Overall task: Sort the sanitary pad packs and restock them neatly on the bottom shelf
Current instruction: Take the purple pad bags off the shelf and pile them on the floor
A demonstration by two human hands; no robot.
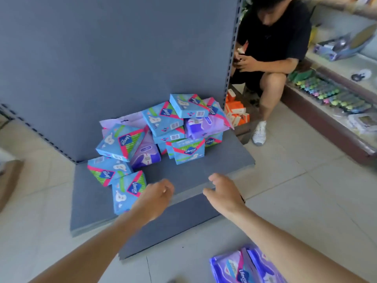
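Note:
Several blue pad packs (pixel 163 119) and a few purple pad packs (pixel 201 125) lie in a loose heap on the grey bottom shelf (pixel 228 160), against its back panel. One blue pack (pixel 127 192) lies at the shelf's front left. My left hand (pixel 155 196) hovers just right of that pack, fingers loosely curled, holding nothing. My right hand (pixel 223 190) reaches over the shelf's front edge, fingers relaxed and empty. Two purple packs (pixel 244 266) lie on the floor under my right forearm.
A person in black (pixel 271 43) crouches right of the shelf upright (pixel 232 58), beside orange boxes (pixel 236 113). A low display (pixel 334 94) with small goods runs along the right. Tiled floor (pixel 295 180) surrounds the shelf. A cardboard box (pixel 8 180) is at the left edge.

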